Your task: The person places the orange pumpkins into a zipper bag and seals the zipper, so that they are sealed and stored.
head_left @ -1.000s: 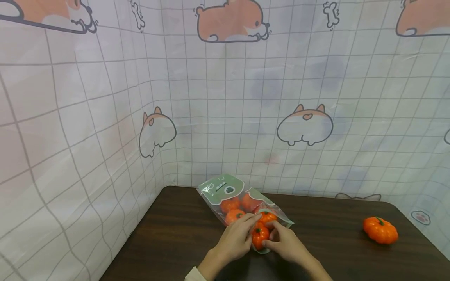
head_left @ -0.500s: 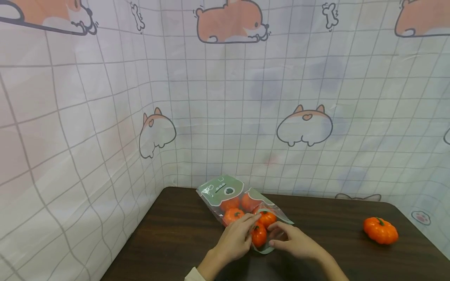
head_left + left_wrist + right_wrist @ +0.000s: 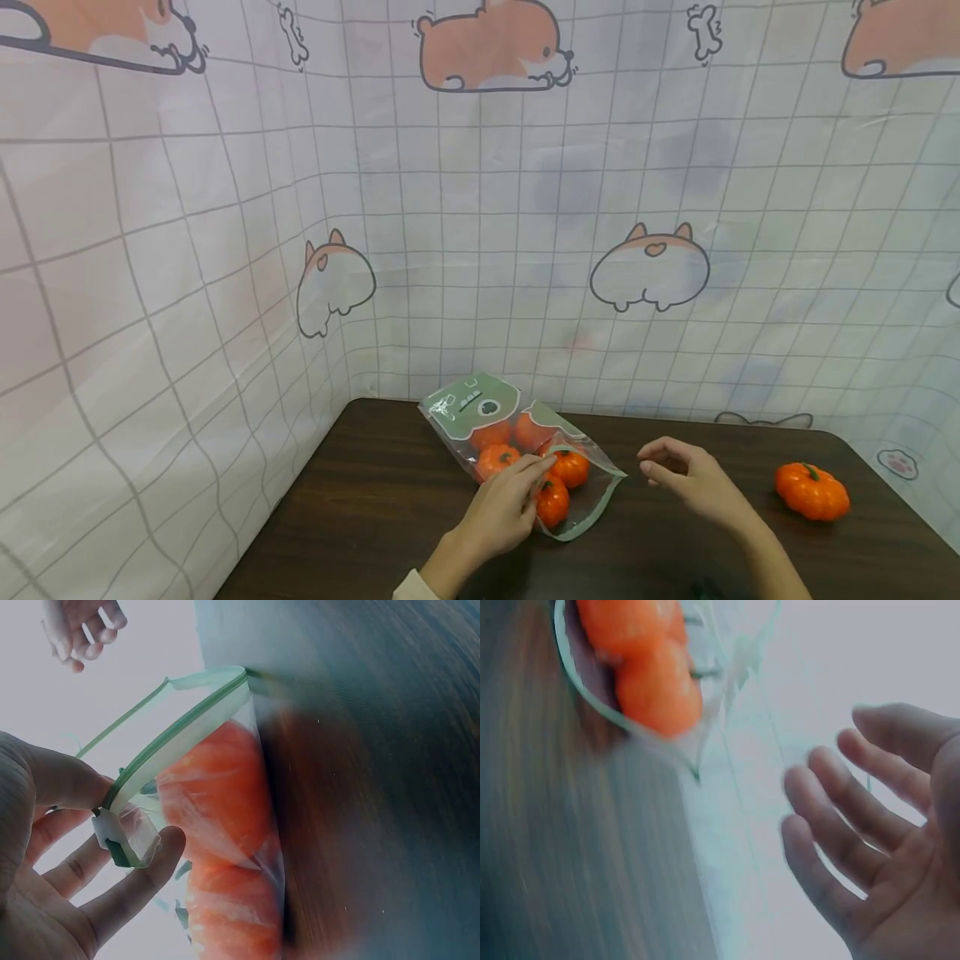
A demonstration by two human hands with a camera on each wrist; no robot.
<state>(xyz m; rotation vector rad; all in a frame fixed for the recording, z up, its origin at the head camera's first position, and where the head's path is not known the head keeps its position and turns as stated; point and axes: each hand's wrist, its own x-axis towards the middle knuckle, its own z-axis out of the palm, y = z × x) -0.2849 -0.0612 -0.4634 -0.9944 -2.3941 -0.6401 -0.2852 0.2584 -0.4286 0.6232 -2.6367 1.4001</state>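
A clear zip bag (image 3: 480, 400) with a green cartoon-face print lies on the dark table, its green-edged mouth facing the near right. Several small orange pumpkins lie inside; one pumpkin (image 3: 552, 502) and another pumpkin (image 3: 572, 469) sit close to the mouth. My left hand (image 3: 498, 507) pinches the bag's rim at one corner; in the left wrist view its thumb presses on the green zip strip (image 3: 180, 731). My right hand (image 3: 697, 483) is raised to the right of the bag, fingers loosely bent, holding nothing. Between it and the table's right side lies a loose orange pumpkin (image 3: 812, 492).
A dark wooden table (image 3: 360, 500) carries everything. White gridded cloth (image 3: 525, 250) with cartoon dogs hangs behind it and along the left and right sides. At the bottom edge a small dark shape (image 3: 705, 590) shows, too little to identify.
My right hand has left the pumpkin at the bag's mouth and moved right, away from the bag. The left hand keeps its place at the rim, and the bag's mouth now shows fully.
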